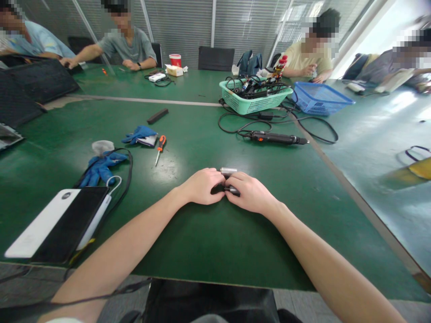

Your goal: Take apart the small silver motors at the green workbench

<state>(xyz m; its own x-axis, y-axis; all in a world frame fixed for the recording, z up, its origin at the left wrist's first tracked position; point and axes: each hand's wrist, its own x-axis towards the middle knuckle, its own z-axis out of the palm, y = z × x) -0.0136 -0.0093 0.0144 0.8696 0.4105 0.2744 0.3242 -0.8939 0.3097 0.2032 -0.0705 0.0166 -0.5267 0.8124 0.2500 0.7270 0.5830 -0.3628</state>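
Long green-topped bench (205, 251) beneath everything, with seated co-workers (128, 47) along the far side. Farther off, a mint-green plastic basket (255, 101) heaped with cables, beside a blue basket (319, 99). Closer in, a corded electric screwdriver (278, 137) amid loose black cable, an orange-handled screwdriver (160, 150) near a blue glove (139, 133). At the centre, near the edge, the left hand (201, 186) and right hand (251, 193) pressed close, fingers curled around a small dark part (232, 191) with a silver cylinder (228, 171) poking out beyond; exact grip hard to judge, most of it hidden by fingers. Main risk: a loosened grip, sending the little part rolling across the smooth bench. Lesser risk: a tug on the loose cable, dragging the electric screwdriver sideways.
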